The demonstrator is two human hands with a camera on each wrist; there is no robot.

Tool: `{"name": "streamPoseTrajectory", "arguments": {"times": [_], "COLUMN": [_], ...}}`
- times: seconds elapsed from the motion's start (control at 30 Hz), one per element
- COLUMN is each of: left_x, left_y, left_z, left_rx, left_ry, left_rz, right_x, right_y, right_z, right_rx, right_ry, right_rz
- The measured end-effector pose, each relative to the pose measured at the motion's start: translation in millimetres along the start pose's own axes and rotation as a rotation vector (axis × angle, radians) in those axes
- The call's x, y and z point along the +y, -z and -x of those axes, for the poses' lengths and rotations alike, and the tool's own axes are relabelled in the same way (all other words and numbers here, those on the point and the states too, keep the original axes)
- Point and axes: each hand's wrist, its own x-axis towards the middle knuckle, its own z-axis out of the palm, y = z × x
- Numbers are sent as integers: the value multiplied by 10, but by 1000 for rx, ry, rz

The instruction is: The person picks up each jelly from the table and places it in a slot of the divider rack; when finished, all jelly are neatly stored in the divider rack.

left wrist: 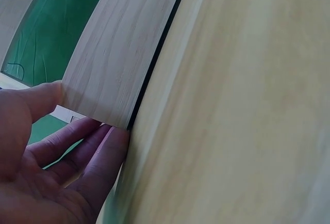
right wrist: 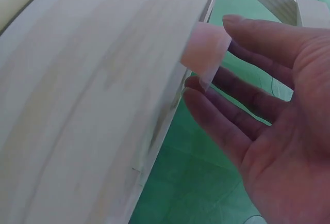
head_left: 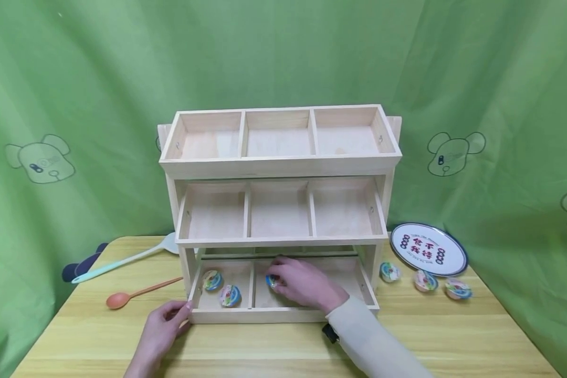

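My left hand (head_left: 163,328) grips the left front corner of the lowest wooden tray (head_left: 283,316), its thumb on the upper edge and fingers at the lower one in the left wrist view. Inside that tray, my right hand (head_left: 304,281) pinches a small jelly cup (head_left: 270,282) just right of the divider. The right wrist view shows the cup's pinkish body (right wrist: 206,51) between thumb and fingers, partly behind the tray's front board. Two more jelly cups, one farther back (head_left: 212,280) and one nearer (head_left: 230,296), sit in the left compartment.
Above are the middle tray (head_left: 283,242) and top tray (head_left: 281,167) of the wooden rack. Three jelly cups (head_left: 426,281) and an oval plate (head_left: 429,249) lie to the right. An orange spoon (head_left: 118,300) and a pale turquoise-handled utensil (head_left: 123,261) lie left.
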Motion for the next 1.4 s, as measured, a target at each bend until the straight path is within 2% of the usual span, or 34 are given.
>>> {"name": "streamPoseTrajectory", "arguments": {"times": [0.3, 0.7, 0.9, 1.03, 1.4], "left_x": [6, -1, 6, 1, -5], "left_y": [-2, -9, -15, -15, -22], "left_z": [8, 3, 14, 14, 8], "left_rx": [9, 16, 30, 29, 32], "left_ry": [4, 3, 7, 3, 7], "left_rz": [0, -2, -7, -8, -8], "right_x": [-12, -28, -32, -34, -28], "right_y": [-118, -190, -234, -240, -114], "right_z": [-116, -254, -302, -305, -194], "right_rx": [-25, -79, -98, -98, -65], "right_ry": [-24, -95, -110, -111, -132], "right_rz": [45, -54, -54, -47, -119]}}
